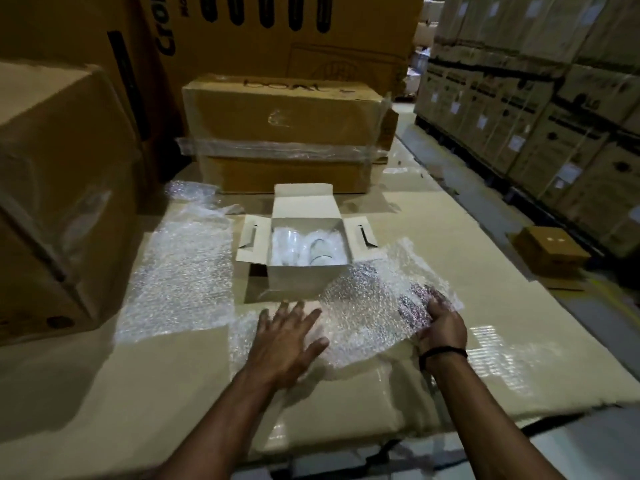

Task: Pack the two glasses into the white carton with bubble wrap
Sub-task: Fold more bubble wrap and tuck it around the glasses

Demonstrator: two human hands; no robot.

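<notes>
The white carton (304, 277) stands open on the cardboard sheet, its flaps spread out. Inside it lie two clear glasses (308, 245) side by side among bubble wrap. In front of the carton, a loose sheet of bubble wrap (367, 306) lies partly lifted. My right hand (441, 322) grips its right edge, fingers curled over the wrap. My left hand (287, 337) hovers flat with spread fingers over the sheet's left part, just before the carton.
A second bubble wrap sheet (180, 271) lies left of the carton. Large brown boxes stand at the left (59, 188) and behind the carton (280, 133). A small brown box (550, 245) sits on the floor at the right, before stacked cartons (540, 109).
</notes>
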